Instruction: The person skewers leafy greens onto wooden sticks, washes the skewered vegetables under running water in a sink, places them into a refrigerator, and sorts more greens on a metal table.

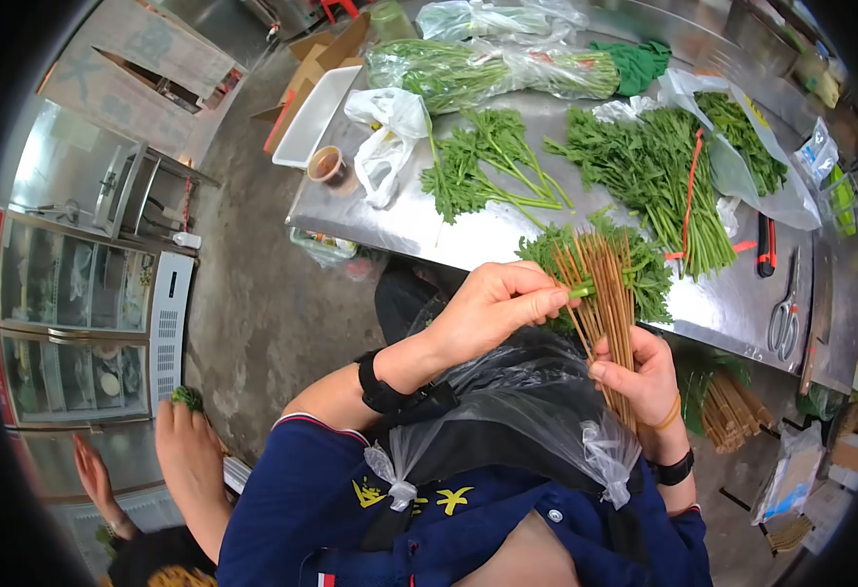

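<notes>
My right hand [647,382] is closed round a thick bundle of thin brown bamboo skewers [610,293], which fan out toward the table. Between the thumb and fingers of my left hand [502,303] is a short green stem [583,291], held against the skewers at their left side. I cannot tell whether a skewer goes through the stem. Behind the bundle, at the table's near edge, lie leafy greens [652,284], partly hidden by the skewers. A few loose leafy stalks [493,161] rest farther back on the metal table [429,230].
A bunch of greens [644,161] tied with red tape lies at the right, near scissors [787,313] and a red-and-black cutter [766,245]. At the left are a sauce cup [327,166] and white tray [316,117]. Another person's hand [189,445] holds something green at lower left.
</notes>
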A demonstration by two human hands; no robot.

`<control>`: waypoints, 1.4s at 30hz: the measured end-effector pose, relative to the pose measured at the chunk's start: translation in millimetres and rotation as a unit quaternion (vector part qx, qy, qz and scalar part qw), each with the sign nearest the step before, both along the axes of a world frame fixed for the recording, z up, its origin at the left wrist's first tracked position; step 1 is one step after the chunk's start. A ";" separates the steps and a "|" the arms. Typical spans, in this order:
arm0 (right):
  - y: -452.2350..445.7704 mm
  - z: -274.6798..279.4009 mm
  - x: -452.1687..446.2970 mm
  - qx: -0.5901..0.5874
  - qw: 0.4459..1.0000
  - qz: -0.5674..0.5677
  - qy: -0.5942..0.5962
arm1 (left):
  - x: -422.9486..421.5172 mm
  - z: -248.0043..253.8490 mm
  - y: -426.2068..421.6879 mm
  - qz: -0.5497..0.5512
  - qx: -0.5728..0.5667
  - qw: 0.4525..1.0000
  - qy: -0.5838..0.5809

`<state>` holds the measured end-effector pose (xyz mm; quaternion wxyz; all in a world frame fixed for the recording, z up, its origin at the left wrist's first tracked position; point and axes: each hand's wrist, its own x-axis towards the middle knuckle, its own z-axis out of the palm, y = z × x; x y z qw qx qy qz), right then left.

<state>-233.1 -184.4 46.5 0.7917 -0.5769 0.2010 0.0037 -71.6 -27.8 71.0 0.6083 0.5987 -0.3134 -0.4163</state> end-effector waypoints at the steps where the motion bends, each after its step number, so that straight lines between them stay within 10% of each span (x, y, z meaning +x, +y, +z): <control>1: -0.2 0.0 0.9 -0.006 1.000 0.007 0.003 | 0.5 0.4 -0.2 -0.004 -0.002 1.000 -0.023; 15: -11.5 -18.2 -6.0 0.219 0.962 0.024 -0.159 | -3.8 -16.8 -15.2 0.060 -0.046 0.993 0.093; 17: -15.0 -22.9 -8.3 0.211 0.965 0.029 -0.151 | -4.6 -12.5 -19.0 0.077 -0.046 0.996 0.009; 18: -16.7 -22.0 -7.8 0.161 0.976 0.035 -0.143 | 2.0 -16.4 -20.5 0.109 -0.039 0.960 -0.256; 21: -18.4 -18.2 -10.9 0.169 0.977 -0.005 -0.133 | 29.7 -12.5 -11.7 0.161 0.038 0.966 -0.201; 25: -25.9 -13.7 -15.0 0.187 0.970 -0.066 -0.142 | 136.1 -53.3 2.6 0.406 0.192 0.833 -0.323; 30: -23.3 -14.8 -10.3 0.179 0.973 -0.038 -0.140 | 195.2 -84.1 -10.1 0.374 0.434 0.690 -0.441; 35: -26.0 -14.9 -13.2 0.178 0.973 -0.044 -0.143 | 200.0 -70.0 -10.8 0.371 0.231 0.862 -0.256; 37: -27.3 -13.5 -11.9 0.177 0.972 -0.052 -0.146 | 172.1 -35.4 -7.2 0.267 -0.069 0.961 0.036; 42: -23.0 -5.0 -3.8 0.121 0.986 -0.023 -0.117 | 113.0 16.4 -2.0 0.167 -0.159 0.961 0.150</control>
